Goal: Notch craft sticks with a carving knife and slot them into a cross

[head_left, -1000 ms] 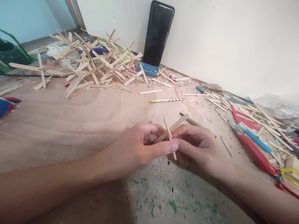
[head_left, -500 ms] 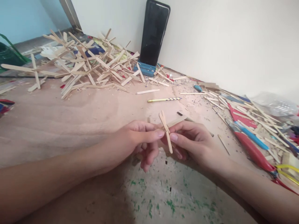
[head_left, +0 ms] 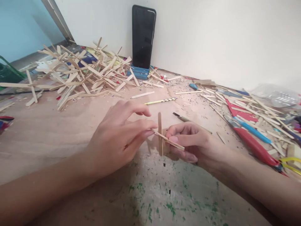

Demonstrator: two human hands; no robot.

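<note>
The person is holding a cross of wooden sticks [head_left: 160,135] above the table [head_left: 113,201], nearer than the phone [head_left: 142,37]. The left hand [head_left: 119,135] is keeping a narrow pinch, thumb and forefinger gripping one tip of the slanting stick [head_left: 176,144]. Beyond the crossing, the right hand [head_left: 187,138] is pinching that same stick, its far end poking out past the thumb. The upright stick [head_left: 160,121] is standing between both grips. A pencil [head_left: 161,101] is lying in front of the phone, slightly right; a heap of sticks [head_left: 94,71] is sprawling to the phone's left, and a red-handled tool [head_left: 256,147] is resting well to its right.
</note>
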